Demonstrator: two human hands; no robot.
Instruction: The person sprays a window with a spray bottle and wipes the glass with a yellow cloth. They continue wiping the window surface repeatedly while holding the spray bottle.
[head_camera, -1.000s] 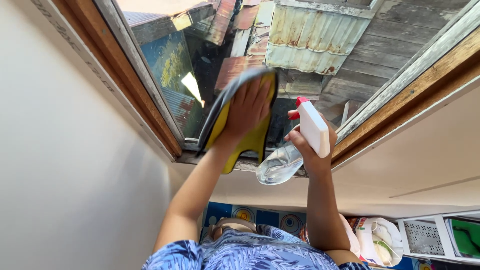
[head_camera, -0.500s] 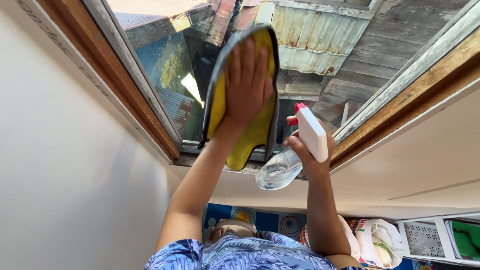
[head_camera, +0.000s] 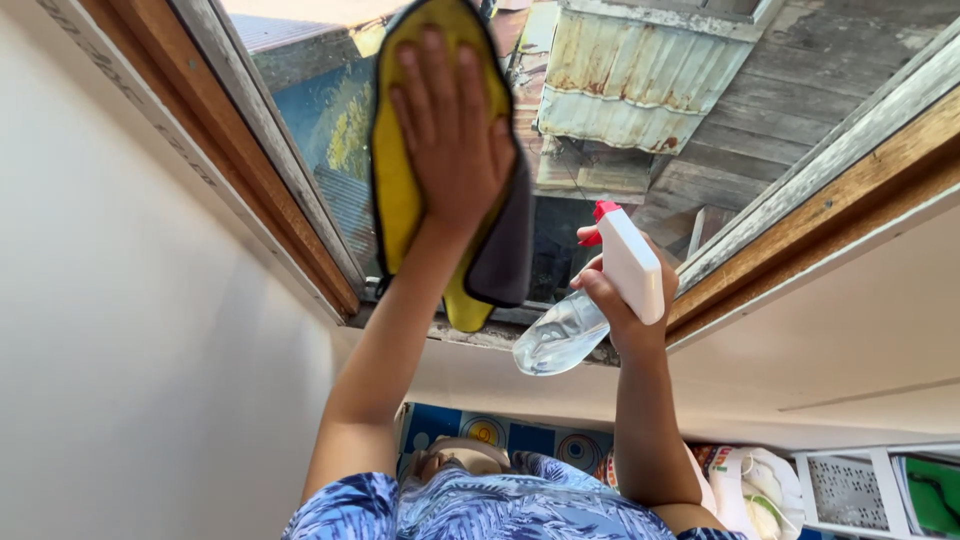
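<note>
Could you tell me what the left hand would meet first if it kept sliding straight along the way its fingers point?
The left hand, flat on the yellow cloth against the window glass, points toward the pane's upper part; the way looks free to the picture's edge.

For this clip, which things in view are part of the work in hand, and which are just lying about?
In use:
left hand pressing yellow cloth flat on window glass
right hand gripping spray bottle

Lying about:
white plastic bag
white perforated basket
patterned blue mat
</note>
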